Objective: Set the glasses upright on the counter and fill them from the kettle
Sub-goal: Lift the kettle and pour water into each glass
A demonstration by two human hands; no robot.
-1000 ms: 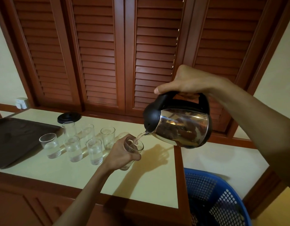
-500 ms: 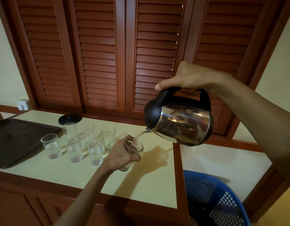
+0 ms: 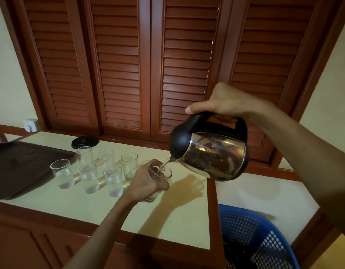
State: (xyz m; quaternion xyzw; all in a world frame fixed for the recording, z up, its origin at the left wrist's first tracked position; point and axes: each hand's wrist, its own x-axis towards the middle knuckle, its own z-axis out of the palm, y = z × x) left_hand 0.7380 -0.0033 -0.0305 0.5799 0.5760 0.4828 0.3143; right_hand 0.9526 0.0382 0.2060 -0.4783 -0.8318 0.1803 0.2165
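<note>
My right hand [image 3: 224, 102] grips the black handle of a steel kettle [image 3: 212, 155], tipped to the left. A thin stream of water runs from its spout into a clear glass [image 3: 161, 172]. My left hand [image 3: 146, 184] is wrapped around that glass and holds it tilted toward the spout, its base low over the cream counter [image 3: 177, 220]. Left of it, several upright glasses [image 3: 113, 181] stand in two rows on the counter, each with water in it.
A dark brown tray [image 3: 18, 167] lies at the counter's left end. The black kettle base [image 3: 85, 141] sits behind the glasses. A blue plastic basket [image 3: 251, 235] stands below the counter's right edge. Louvred wooden doors rise behind.
The kettle and the held glass stay almost as they were while water keeps running into the glass. The view has shifted slightly.
</note>
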